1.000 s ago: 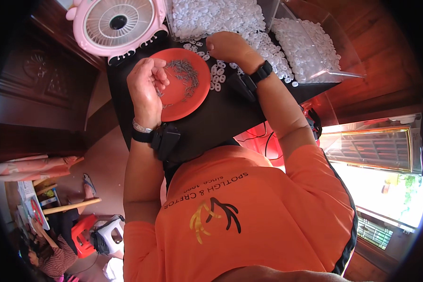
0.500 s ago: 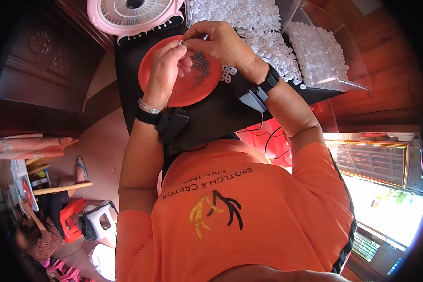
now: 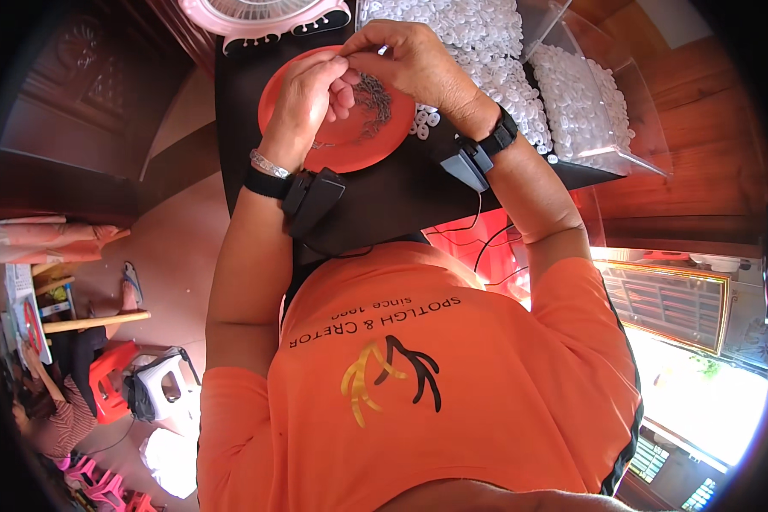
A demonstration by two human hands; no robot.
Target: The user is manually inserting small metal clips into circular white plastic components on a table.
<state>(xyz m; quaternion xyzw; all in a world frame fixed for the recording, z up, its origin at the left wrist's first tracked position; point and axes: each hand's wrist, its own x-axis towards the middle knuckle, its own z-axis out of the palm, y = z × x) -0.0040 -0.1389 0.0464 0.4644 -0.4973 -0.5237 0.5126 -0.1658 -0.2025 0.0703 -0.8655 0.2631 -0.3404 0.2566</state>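
Over an orange-red plate (image 3: 362, 158), my two hands meet at their fingertips. My left hand (image 3: 305, 101) pinches thumb against finger, the other fingers curled in. My right hand (image 3: 414, 72) is closed in a pinch against the left fingertips. Whatever sits between the fingertips is too small and covered to make out. A bit of white shows in the gap of my right hand; I cannot tell whether it is held. On the plate lies a pile of small grey metal pieces (image 3: 373, 109), with a few more near its front edge.
Small white oval pieces with holes (image 3: 495, 90) heap up at the back right. More fill a clear plastic bin (image 3: 610, 154). A pink fan (image 3: 268, 21) stands at the back left of the black table (image 3: 384, 205). A seated person (image 3: 59, 418) and stools are at far left.
The white piece seen at my left fingertips a moment ago is now hidden between the fingers. The whole view has shifted slightly, and the hands appear higher in it.
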